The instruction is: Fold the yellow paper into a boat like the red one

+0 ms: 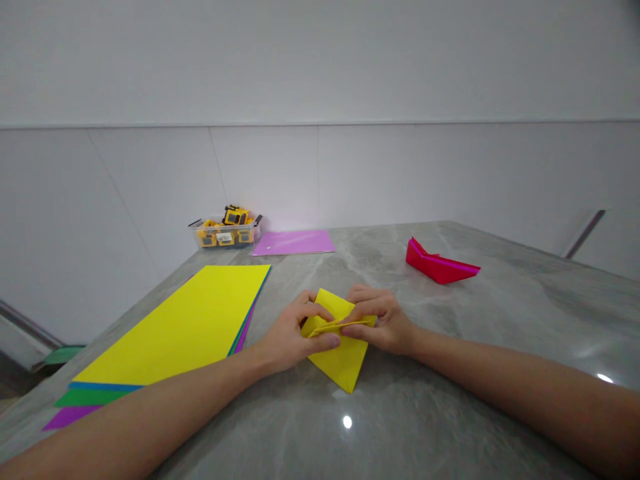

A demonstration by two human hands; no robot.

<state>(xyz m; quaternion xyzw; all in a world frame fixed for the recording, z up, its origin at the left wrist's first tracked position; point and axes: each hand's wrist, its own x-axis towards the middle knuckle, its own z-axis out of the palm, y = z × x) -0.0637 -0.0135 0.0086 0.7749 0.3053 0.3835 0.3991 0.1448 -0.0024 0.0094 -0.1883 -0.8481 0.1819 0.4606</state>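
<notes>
A piece of folded yellow paper [341, 360] lies at the table's middle front, roughly diamond-shaped, with a raised folded ridge across it. My left hand [301, 332] pinches the left part of that ridge between thumb and fingers. From the other side, my right hand [383, 320] grips the ridge's right part the same way. One corner of the paper points toward me and another shows between the hands at the back. Some of the folds are hidden under my fingers.
To the left is a fanned stack of coloured paper [195, 320], yellow on top. A red folded paper boat [443, 268] stands at back right. Purple sheets [294, 243] and a clear plastic box [227, 235] of yellow toy vehicles are near the wall on the grey table [500, 320].
</notes>
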